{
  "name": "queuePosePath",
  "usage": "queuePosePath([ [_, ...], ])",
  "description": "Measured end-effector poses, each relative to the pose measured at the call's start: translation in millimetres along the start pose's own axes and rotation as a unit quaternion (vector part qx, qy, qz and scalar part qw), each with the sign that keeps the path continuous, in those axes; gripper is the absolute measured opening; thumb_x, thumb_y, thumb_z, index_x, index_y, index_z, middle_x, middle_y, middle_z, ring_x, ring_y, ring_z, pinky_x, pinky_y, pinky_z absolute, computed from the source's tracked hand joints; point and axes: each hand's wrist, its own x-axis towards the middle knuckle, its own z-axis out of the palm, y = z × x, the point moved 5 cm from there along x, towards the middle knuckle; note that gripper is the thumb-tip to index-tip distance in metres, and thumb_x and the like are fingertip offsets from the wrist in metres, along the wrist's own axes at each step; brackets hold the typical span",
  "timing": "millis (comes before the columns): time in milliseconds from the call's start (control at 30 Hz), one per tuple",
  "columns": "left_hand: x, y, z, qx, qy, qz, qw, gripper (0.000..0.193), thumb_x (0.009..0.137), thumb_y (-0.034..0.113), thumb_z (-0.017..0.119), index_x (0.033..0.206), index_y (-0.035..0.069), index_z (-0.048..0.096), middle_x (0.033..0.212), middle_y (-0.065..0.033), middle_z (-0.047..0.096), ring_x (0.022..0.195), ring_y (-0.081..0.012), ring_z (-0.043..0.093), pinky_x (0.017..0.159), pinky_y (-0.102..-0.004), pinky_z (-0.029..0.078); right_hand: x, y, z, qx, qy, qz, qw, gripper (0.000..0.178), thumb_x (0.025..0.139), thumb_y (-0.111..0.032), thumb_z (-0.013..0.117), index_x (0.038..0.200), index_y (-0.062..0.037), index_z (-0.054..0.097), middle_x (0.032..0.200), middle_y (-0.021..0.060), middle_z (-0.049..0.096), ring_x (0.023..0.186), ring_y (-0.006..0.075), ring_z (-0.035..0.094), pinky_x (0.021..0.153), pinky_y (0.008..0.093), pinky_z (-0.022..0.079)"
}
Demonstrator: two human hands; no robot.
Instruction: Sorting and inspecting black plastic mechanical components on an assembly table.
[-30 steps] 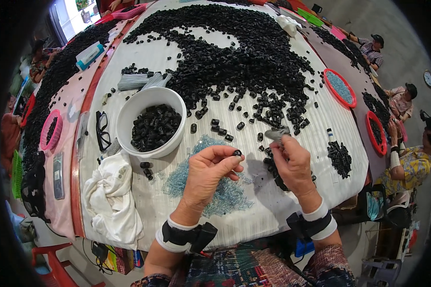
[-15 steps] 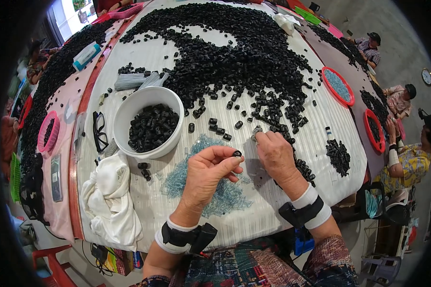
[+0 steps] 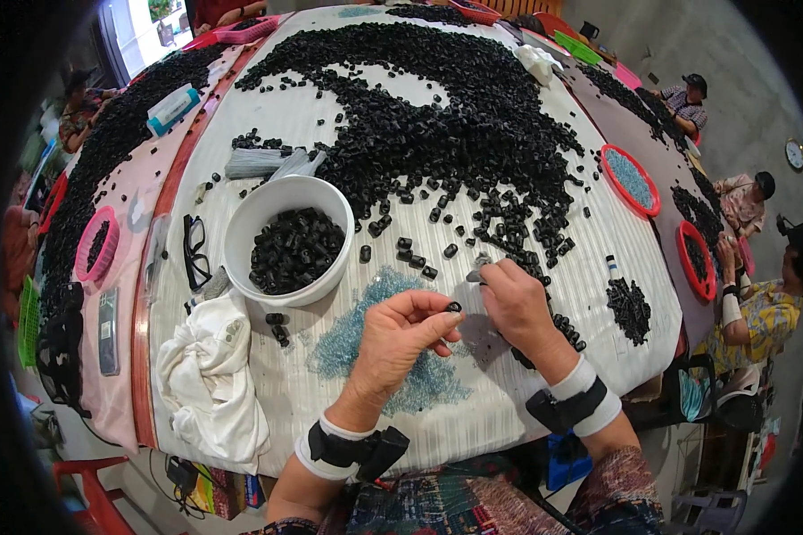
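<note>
Between the thumb and fingertips of my left hand [image 3: 393,343] is a small black hollow cylinder [image 3: 454,308], its round end turned up. My right hand [image 3: 519,308] is closed just to the right, with a small grey piece [image 3: 478,265], perhaps cloth, showing at its fingertips. A spread of tiny clear bluish pieces [image 3: 352,334] lies beneath and beside my left hand. Several loose black cylinders [image 3: 410,256] lie beyond my hands, in front of a large heap of them [image 3: 455,134]. To the left stands a white bowl [image 3: 335,278] partly filled with the same black cylinders.
A white cloth [image 3: 210,392] and black-framed glasses [image 3: 196,252] lie left of the bowl; grey strips [image 3: 257,164] lie behind it. At the right are a pile of thin black pieces [image 3: 629,312] and red baskets [image 3: 658,198]. Other people sit along the table's right side.
The view has shifted slightly, so the table's things sit a little further right and lower. Both hands keep nearly the same pose, the left still pinching the black cylinder.
</note>
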Motion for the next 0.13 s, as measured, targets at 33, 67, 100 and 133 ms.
queuePosePath([
  [33, 1, 1, 1, -0.002, -0.001, 0.003, 1.000, 0.018, 0.085, 0.004, 0.064, 0.101, -0.002, 0.060, 0.091, -0.0145, 0.068, 0.072, -0.0163, 0.067, 0.056, -0.0247, 0.056, 2, -3, -9, 0.104, 0.030, 0.035, 0.993, 0.014, 0.074, 0.003, 0.058, 0.087, -0.0035, 0.056, 0.076, 0.0121, 0.056, 0.068, 0.0288, 0.059, 0.058, 0.0360, 0.049],
  [67, 1, 0, -1, -0.002, 0.003, 0.004, 1.000, 0.018, 0.085, 0.004, 0.064, 0.101, -0.002, 0.060, 0.091, -0.0145, 0.068, 0.072, -0.0163, 0.067, 0.056, -0.0247, 0.056, 1, -5, -15, 0.211, 0.057, 0.072, 0.973, 0.016, 0.075, 0.005, 0.059, 0.089, -0.0022, 0.058, 0.077, 0.0126, 0.057, 0.066, 0.0274, 0.060, 0.057, 0.0346, 0.048],
  [100, 1, -1, -2, 0.003, 0.005, 0.010, 1.000, 0.019, 0.085, 0.005, 0.065, 0.102, -0.002, 0.060, 0.091, -0.0147, 0.068, 0.073, -0.0167, 0.067, 0.056, -0.0249, 0.056, 2, -7, -19, 0.258, 0.049, 0.091, 0.961, 0.020, 0.076, 0.006, 0.061, 0.095, -0.0007, 0.061, 0.081, 0.0130, 0.059, 0.065, 0.0227, 0.061, 0.056, 0.0324, 0.048],
  [133, 1, -1, 1, 0.005, 0.002, 0.013, 1.000, 0.019, 0.085, 0.006, 0.065, 0.102, -0.002, 0.060, 0.091, -0.0149, 0.068, 0.073, -0.0171, 0.067, 0.056, -0.0251, 0.056, 2, -11, -24, 0.296, 0.064, 0.084, 0.949, 0.019, 0.079, 0.004, 0.059, 0.097, -0.0021, 0.061, 0.084, 0.0112, 0.061, 0.070, 0.0203, 0.063, 0.059, 0.0316, 0.050],
])
